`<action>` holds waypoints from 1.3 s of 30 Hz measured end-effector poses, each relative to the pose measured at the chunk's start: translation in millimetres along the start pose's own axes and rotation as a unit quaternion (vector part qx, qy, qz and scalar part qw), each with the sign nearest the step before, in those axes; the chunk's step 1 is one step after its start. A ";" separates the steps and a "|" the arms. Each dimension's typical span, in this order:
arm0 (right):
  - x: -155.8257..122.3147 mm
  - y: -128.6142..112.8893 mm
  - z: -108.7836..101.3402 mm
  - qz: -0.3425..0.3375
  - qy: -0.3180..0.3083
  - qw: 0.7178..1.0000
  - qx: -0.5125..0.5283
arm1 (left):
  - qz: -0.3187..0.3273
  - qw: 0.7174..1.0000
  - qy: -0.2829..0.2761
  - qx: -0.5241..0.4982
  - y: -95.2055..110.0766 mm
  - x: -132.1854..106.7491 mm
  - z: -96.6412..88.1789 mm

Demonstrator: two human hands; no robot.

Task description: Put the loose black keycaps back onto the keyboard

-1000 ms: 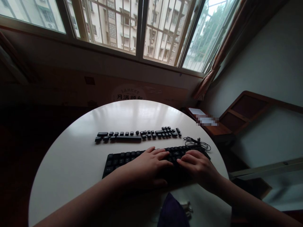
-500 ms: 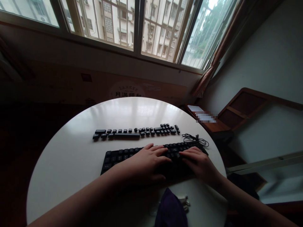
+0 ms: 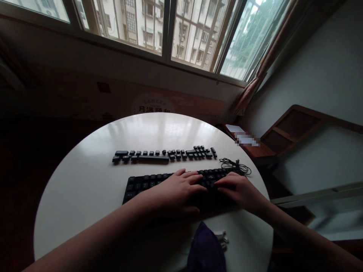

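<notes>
Table: white, round-edged, bare at its left side [image 3: 62,211].
Loose keys: black row [image 3: 121,153] across the table beyond the keyboard, apart from it; one long bar [image 3: 153,158] lies lengthwise in the row. Legends too small to read.
Keyboard: black [image 3: 138,181], flat on the table under both hands; its long axis runs left to right, across the line of sight. Its left end shows bare of hands; much of the middle is covered. Pale marks show on the keys, none surely legible; no brand can be made out.
Panel: on the wall past the table [image 3: 154,105], large characters 月满颐和; the smaller arc above is too blurred.
Left hand: over the keyboard's middle [image 3: 181,189], palm down, fingers spread, tips pointing right; no grip visible.
Key patch: between the two hands [image 3: 212,184], just left of the right fingertips, which look nearer to it than the left ones.
Purple cloth: pointed [image 3: 205,249], on the near side of the keyboard.
Metal piece: partly behind the cloth [image 3: 224,240].
Cord: black, coiled [image 3: 238,168], beyond the right hand.
Right hand: on the keyboard's right part [image 3: 239,187], thumb and forefinger drawn close, pointing left; cannot tell whether they pinch a key.
</notes>
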State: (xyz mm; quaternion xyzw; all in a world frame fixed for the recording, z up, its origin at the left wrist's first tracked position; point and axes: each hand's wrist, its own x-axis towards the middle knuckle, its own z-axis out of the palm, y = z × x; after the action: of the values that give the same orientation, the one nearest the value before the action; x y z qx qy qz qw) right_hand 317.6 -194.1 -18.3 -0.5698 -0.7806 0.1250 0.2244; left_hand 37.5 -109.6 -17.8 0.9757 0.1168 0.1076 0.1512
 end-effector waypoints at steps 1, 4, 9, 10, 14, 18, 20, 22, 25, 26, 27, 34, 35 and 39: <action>0.2 -1.3 0.1 -0.013 -0.001 1.000 -0.014 | 0.000 1.000 -0.002 0.003 0.0 0.1 0.1; 0.6 -7.9 0.2 -0.072 0.007 0.996 -0.061 | 0.001 1.000 -0.007 0.010 0.6 0.3 -0.7; -0.9 -26.4 1.7 -0.153 0.030 0.973 -0.171 | 0.003 1.000 -0.001 -0.001 1.1 -0.1 -1.4; -1.8 -29.4 2.7 -0.157 0.033 0.969 -0.188 | 0.003 1.000 0.000 -0.003 1.0 -0.1 -1.1; -7.9 -33.9 8.1 -0.148 0.027 0.966 -0.212 | -0.001 1.000 -0.002 0.002 0.2 0.1 0.4; -15.2 -32.7 10.4 -0.136 0.017 0.968 -0.208 | 0.001 1.000 0.001 0.012 0.4 -0.5 -0.5; -17.8 -32.2 8.1 -0.129 0.010 0.973 -0.193 | 0.003 1.000 0.002 0.022 1.8 -0.8 -1.7; -18.6 -30.5 2.9 -0.118 0.019 0.979 -0.168 | -0.001 0.999 0.000 0.035 4.2 -0.2 -1.6; -12.5 -23.5 -9.5 -0.111 0.078 0.981 -0.141 | -0.029 0.998 0.006 0.051 8.7 4.3 4.3; -7.3 -19.8 -14.3 -0.110 0.100 0.979 -0.139 | -0.040 0.998 0.008 0.055 10.2 6.8 7.9; -0.1 -15.6 -19.1 -0.109 0.119 0.977 -0.138 | -0.048 0.997 0.011 0.059 11.4 9.6 12.1; 102.2 21.9 -34.1 -0.112 0.115 0.977 -0.144 | -0.058 0.996 0.000 0.062 12.0 19.2 31.4; 119.7 26.9 -33.0 -0.097 0.089 0.980 -0.151 | -0.058 0.997 -0.002 0.058 11.9 18.5 30.8; 176.1 41.3 -24.4 -0.086 0.027 0.983 -0.161 | -0.056 0.998 -0.009 0.037 13.2 15.3 24.3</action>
State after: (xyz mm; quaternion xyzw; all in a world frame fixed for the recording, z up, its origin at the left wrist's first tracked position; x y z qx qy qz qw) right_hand 320.0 -15.9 20.8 -0.5326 -0.8301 -0.0372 0.1611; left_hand 60.6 -124.3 -33.5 0.9735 0.1738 0.0854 0.1218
